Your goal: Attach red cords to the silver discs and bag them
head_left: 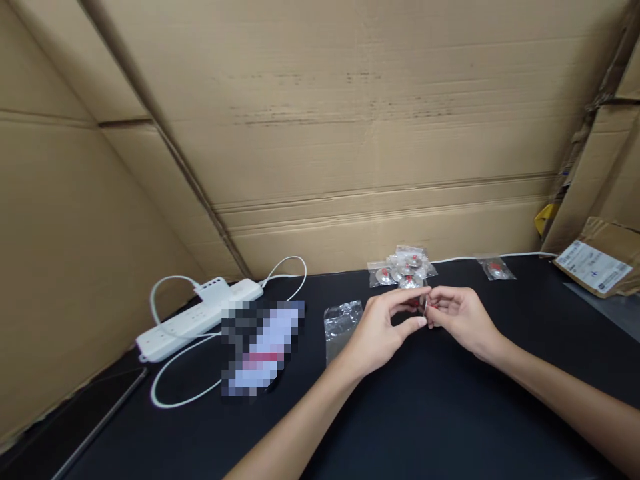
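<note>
Both hands meet over the black table at right of centre. My left hand (380, 328) grips a thin round metal disc (425, 306) by its rim, thumb below and fingers above. The disc is seen nearly edge-on. My right hand (463, 320) is closed at the disc's right side, its fingertips pinching a small red part (433, 307) there; the exact grip is partly hidden. Just left of my left hand lies a clear plastic bag (343, 320), flat on the table. Beyond the hands is a pile of clear bags (409, 261) holding silvery discs with red parts.
A similar bagged disc (495, 269) lies at the back right. At left are a white power strip (200, 320) with looping cables and a pixelated object (265, 347). A labelled cardboard box (600, 257) stands far right. Cardboard walls (375, 133) enclose the black table (425, 420).
</note>
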The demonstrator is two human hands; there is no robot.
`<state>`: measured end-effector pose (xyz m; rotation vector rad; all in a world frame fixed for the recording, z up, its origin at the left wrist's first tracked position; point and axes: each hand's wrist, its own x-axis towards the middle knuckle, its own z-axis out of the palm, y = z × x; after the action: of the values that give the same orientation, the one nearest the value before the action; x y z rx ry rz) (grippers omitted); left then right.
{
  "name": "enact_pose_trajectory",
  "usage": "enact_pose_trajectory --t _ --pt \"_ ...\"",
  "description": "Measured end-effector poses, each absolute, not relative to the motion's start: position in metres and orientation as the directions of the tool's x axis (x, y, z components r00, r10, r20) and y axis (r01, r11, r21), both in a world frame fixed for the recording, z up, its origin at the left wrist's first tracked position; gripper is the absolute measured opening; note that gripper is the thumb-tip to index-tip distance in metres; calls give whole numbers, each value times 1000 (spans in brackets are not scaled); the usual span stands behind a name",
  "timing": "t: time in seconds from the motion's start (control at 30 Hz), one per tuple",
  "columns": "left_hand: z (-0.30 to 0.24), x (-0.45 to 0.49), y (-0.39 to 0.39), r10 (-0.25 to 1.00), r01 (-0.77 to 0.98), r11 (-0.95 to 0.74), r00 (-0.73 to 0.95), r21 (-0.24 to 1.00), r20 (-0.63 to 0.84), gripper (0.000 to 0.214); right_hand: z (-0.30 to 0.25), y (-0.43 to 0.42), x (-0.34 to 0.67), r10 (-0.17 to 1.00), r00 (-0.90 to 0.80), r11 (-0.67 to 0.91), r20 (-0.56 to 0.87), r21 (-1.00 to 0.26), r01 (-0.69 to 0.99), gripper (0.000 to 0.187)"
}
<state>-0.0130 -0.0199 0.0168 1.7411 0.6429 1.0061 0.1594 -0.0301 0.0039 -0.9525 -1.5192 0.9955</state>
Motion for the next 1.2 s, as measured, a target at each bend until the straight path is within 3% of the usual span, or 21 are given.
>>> enact_pose_trajectory --t 0.2,0.33,0.5,0.6,0.97,1.2 --pt "18 -11 -22 796 -107 -315 512 943 324 47 2 -37 163 747 -139 627 650 -620 472 12" --pt "18 -12 -21 818 -124 -214 520 969 247 46 2 -40 165 649 -205 706 732 -481 520 15" --pt "19 -12 -20 876 -177 -82 457 981 156 51 2 -35 163 694 -169 689 700 -578 437 10" --pt "21 -12 -20 894 -251 -62 417 966 165 34 2 -31 163 727 -138 664 673 -637 393 11" --pt "15 -7 -19 927 -232 -72 344 970 151 20 4 -35 163 673 -172 698 719 -541 469 15" --pt "12 -6 -18 933 -169 -90 330 982 142 16 9 -36 163 695 -228 696 682 -559 451 16"
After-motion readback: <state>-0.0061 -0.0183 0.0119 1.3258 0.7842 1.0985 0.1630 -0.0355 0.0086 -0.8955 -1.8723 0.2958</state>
